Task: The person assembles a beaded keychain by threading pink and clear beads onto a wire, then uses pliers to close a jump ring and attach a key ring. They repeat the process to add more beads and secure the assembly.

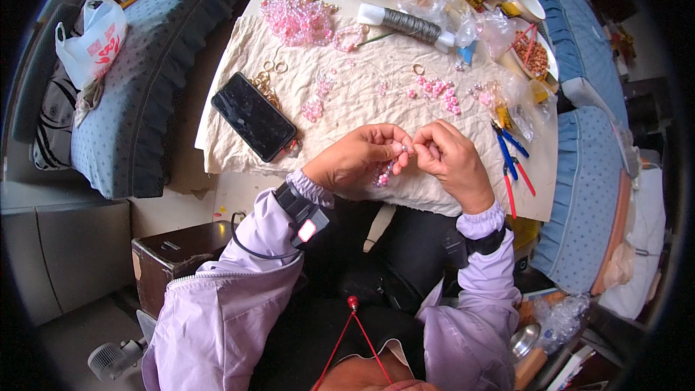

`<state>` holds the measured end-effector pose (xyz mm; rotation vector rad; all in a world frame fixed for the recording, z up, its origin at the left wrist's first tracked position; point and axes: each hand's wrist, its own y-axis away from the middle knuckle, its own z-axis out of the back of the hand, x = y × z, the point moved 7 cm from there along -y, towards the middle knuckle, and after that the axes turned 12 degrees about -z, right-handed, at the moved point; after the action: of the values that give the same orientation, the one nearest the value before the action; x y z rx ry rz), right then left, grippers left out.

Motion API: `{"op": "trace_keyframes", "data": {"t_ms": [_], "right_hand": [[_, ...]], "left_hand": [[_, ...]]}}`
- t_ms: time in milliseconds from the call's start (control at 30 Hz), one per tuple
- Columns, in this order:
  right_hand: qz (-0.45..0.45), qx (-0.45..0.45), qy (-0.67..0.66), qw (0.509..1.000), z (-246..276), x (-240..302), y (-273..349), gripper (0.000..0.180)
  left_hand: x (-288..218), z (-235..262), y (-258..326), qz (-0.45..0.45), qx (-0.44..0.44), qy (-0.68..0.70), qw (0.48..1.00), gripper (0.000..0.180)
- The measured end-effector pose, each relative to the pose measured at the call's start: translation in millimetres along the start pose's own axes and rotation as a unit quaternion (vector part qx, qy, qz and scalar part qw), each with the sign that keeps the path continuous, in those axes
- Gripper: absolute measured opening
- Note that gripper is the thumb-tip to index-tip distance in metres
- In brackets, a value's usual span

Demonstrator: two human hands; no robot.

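Note:
Over the cloth's near edge, my left hand [364, 157] is closed in a pinch on a short pink and clear beaded strand [381, 176], which hangs below the fingers. My right hand [456, 166] meets it fingertip to fingertip, its thumb and forefinger pressed together by the strand's upper end. Whatever lies between those right fingertips is too small to make out. Beyond my hands are loose pink beads [441, 90] and a smaller cluster of beads [313, 110]. A heap of pink beaded strands [298, 18] lies at the far left of the cloth.
A black phone [253, 117] rests left of my hands, beside gold-coloured rings [265, 87]. Right of them lie blue-handled pliers [505, 150] and a red-handled tool [510, 192]. Farther back are a spool of grey wire [409, 24], plastic bags [499, 32] and a bowl of brownish beads or nuts [532, 54].

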<state>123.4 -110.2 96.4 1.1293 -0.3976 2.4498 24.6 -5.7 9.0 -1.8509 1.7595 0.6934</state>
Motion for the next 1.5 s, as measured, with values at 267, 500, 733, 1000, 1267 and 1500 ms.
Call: {"op": "trace_keyframes", "data": {"t_ms": [267,500,733,1000,1267,1500], "right_hand": [[0.004,-0.006,-0.007,1.0,-0.5,3.5,0.5,0.009],[-0.002,0.001,0.0,1.0,-1.2,1.3,1.1,0.009],[-0.013,0.004,-0.005,1.0,-1.5,-1.4,1.6,0.009],[0.007,-0.027,0.017,0.999,-1.9,2.5,3.4,0.009],[0.037,-0.058,0.125,0.99,-0.6,13.8,7.0,0.013],[0.062,-0.073,0.165,0.982,0.8,19.4,8.8,0.016]], "left_hand": [[1.7,-0.3,1.3,0.011,-0.001,0.036,0.999,0.012],[4.2,1.7,0.6,0.015,-0.006,0.021,1.0,0.012],[6.5,2.7,0.3,0.014,-0.018,-0.013,1.0,0.014],[5.6,2.1,0.3,0.012,-0.023,-0.033,0.999,0.014],[7.2,3.4,-1.6,-0.009,-0.033,-0.089,0.995,0.016],[9.0,4.1,-0.5,-0.04,-0.05,-0.092,0.994,0.017]]}}
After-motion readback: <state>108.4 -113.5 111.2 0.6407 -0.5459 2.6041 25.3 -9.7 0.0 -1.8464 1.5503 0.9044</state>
